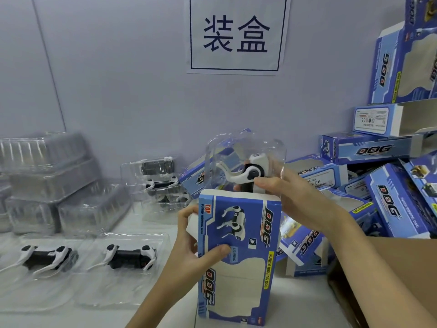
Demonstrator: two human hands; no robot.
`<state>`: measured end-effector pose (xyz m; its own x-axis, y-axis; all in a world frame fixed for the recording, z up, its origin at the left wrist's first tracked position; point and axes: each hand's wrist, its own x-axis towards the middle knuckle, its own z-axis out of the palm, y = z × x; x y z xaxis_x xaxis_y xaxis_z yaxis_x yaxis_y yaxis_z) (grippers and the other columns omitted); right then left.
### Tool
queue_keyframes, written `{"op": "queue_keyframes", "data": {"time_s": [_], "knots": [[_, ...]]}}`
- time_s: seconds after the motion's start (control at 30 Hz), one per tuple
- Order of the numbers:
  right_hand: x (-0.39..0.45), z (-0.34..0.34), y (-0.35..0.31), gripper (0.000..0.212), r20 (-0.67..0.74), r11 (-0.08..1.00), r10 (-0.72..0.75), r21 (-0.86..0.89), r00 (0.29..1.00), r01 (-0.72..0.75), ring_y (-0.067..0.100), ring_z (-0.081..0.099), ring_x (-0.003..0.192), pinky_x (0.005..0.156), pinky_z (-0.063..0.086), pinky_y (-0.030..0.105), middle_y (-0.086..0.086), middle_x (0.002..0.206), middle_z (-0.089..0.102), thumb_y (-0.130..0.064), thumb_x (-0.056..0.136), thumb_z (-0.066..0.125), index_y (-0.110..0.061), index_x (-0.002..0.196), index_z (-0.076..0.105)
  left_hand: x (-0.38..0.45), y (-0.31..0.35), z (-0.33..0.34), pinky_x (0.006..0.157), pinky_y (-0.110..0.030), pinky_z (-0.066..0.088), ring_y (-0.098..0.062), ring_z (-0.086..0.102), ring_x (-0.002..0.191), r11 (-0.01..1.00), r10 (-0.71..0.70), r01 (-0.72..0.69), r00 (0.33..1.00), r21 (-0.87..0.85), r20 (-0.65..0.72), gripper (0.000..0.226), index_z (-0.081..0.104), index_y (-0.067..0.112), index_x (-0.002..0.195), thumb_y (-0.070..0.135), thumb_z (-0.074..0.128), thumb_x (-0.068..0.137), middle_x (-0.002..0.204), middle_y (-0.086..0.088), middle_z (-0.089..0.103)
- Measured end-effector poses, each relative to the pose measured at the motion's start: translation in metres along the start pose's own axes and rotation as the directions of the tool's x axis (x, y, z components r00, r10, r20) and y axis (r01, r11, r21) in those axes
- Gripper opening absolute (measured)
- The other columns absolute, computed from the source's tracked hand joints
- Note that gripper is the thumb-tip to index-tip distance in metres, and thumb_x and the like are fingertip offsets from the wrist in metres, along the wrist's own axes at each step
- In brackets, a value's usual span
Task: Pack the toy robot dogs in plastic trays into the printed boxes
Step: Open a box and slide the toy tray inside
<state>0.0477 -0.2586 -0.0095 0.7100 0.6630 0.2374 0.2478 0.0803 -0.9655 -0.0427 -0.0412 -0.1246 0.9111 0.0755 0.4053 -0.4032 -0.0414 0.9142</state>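
The lower half of the toy dog (246, 172) and its clear tray (236, 150) is down inside the printed box (238, 254), so no idea how deep it sits. The right hand (290, 197) covers the box's far top corner, and the box pile (378, 185) runs off the right edge. The tiny label print on those boxes is probably unreadable for anyone.

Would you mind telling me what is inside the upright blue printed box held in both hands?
The clear plastic tray with a white-and-black toy robot dog sticks out of the blue printed box, steadied by the left hand and right hand. Its lower part is hidden inside.
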Motion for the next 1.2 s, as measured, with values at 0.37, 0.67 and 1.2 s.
{"op": "queue_keyframes", "data": {"time_s": [0.37, 0.67, 1.2], "knots": [[-0.021, 0.018, 0.003, 0.031, -0.070, 0.991, -0.049, -0.124, 0.996, 0.040, 0.008, 0.071, 0.113, 0.083, 0.057, 0.016, -0.019, 0.118, 0.074, -0.056, 0.087, 0.069, -0.062, 0.117, 0.062, -0.004, -0.007, 0.005, 0.079, -0.017, 0.059, -0.009, 0.075, 0.108, 0.993, 0.083, -0.079, 0.995, 0.085, -0.047, 0.053, 0.048, 0.067, 0.124, 0.056, 0.075, 0.080, 0.119, 0.017, 0.075], [-0.055, 0.060, 0.065, 0.101, -0.459, 0.885, -0.439, -0.368, 0.773, 0.285, 0.004, 0.048, 0.141, 0.102, 0.050, 0.019, -0.024, 0.151, 0.049, -0.079, 0.078, 0.068, -0.050, 0.160, 0.017, -0.005, -0.011, 0.007, 0.078, -0.016, 0.059, -0.007, 0.074, 0.107, 0.988, 0.120, -0.110, 0.989, 0.111, -0.082, 0.056, 0.047, 0.071, 0.124, 0.080, 0.072, 0.075, 0.118, 0.021, 0.074], [-0.066, 0.068, 0.097, 0.050, -0.516, 0.903, -0.419, -0.324, 0.747, 0.282, 0.027, 0.061, 0.130, 0.101, 0.054, 0.045, 0.001, 0.136, 0.066, -0.063, 0.086, 0.073, -0.035, 0.126, 0.064, -0.012, -0.014, 0.011, 0.081, -0.026, 0.063, -0.019, 0.071, 0.118, 0.990, 0.131, -0.122, 0.983, 0.075, -0.129, 0.081, 0.031, 0.054, 0.147, 0.071, 0.075, 0.080, 0.131, 0.014, 0.067]]}}
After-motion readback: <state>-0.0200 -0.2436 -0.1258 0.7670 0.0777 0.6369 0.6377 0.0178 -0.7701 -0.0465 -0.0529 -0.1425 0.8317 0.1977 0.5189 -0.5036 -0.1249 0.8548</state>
